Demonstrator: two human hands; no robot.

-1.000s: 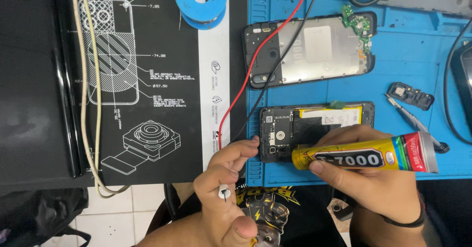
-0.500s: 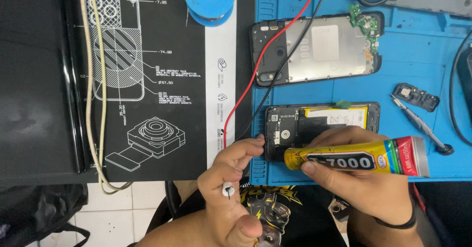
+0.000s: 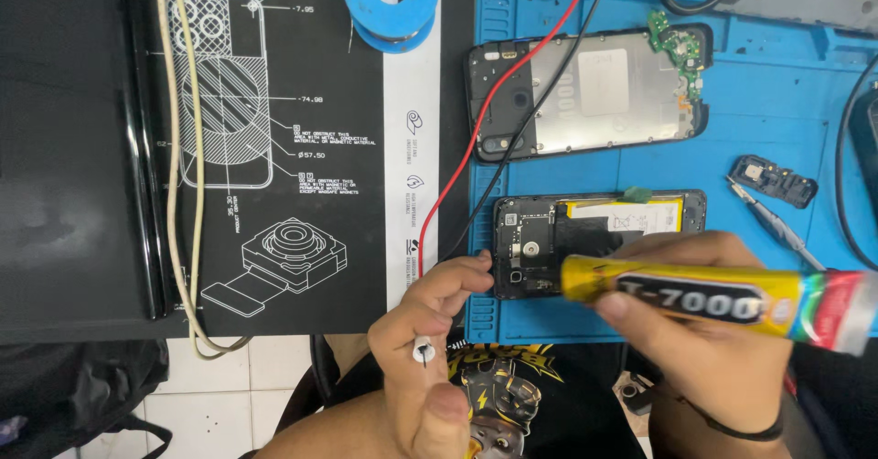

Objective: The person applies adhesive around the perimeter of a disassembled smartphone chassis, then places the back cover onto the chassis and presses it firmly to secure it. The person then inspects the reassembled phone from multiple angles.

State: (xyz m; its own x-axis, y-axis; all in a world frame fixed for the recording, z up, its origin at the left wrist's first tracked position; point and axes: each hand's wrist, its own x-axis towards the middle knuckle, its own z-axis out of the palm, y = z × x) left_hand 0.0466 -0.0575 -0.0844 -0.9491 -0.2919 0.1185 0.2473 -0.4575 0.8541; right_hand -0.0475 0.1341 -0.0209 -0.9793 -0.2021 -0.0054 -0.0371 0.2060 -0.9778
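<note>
**Glue tube poised over an open phone body**

The right hand (image 3: 704,349) is gripping a yellow glue tube (image 3: 713,304), fingers wrapped closed around its barrel, nozzle end pointing left over the near phone body (image 3: 549,240). The left hand (image 3: 430,331) is pinching a small white cap (image 3: 422,349) between thumb and finger while its fingertips are touching the left edge of that phone. The phone is lying on the blue work mat (image 3: 777,112) at its near edge, back off, board and battery exposed.

Judging by this, the tube is uncapped and ready, but no glue bead is showing on the frame, so the gluing itself seems yet to be done.

Farther off, a second opened phone frame (image 3: 585,93) is lying on the mat, with a red wire (image 3: 485,121) and a black wire (image 3: 549,84) crossing its left end and running down close to the working spot. A small camera module (image 3: 773,180) and a screwdriver (image 3: 777,226) are sitting to the right; a blue solder spool (image 3: 391,2) is resting on the black printed mat (image 3: 274,148) to the left
</note>
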